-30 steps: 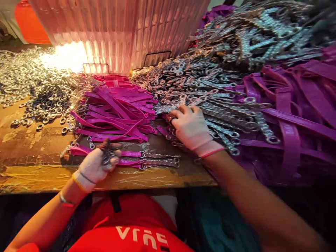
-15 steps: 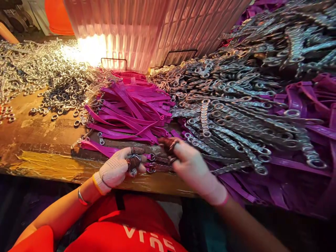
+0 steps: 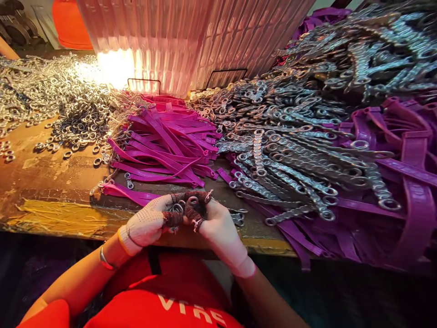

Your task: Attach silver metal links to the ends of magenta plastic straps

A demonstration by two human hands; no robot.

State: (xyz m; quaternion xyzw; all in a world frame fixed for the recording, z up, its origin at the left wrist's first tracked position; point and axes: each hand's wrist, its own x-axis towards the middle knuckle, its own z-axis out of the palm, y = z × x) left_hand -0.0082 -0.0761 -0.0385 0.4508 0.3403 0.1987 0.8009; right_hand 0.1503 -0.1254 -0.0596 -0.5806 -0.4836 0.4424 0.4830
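Both my hands wear white gloves with dark-wrapped fingertips and meet at the table's front edge. My left hand (image 3: 146,222) is closed, thumb and fingers pinching small metal rings (image 3: 177,208). Against it, my right hand (image 3: 221,228) pinches another metal ring (image 3: 193,201) between thumb and forefinger. A metal strip with ringed ends (image 3: 239,217) sticks out beyond the right hand; whether it joins that ring is hidden. One purple strap (image 3: 131,193) runs under the left hand. Just beyond lies a pile of purple straps (image 3: 167,141).
Loose metal rings (image 3: 78,114) heap at the left. Twisted metal strips (image 3: 300,159) pile on the right, over more purple straps (image 3: 414,191). A ribbed translucent panel (image 3: 164,41) stands at the back, with a bright glare on it. Yellow tape (image 3: 61,218) covers the table's front edge.
My right hand has moved left from beside the metal strips to meet my left hand, and a ring now shows in its fingers. The view has shifted slightly.
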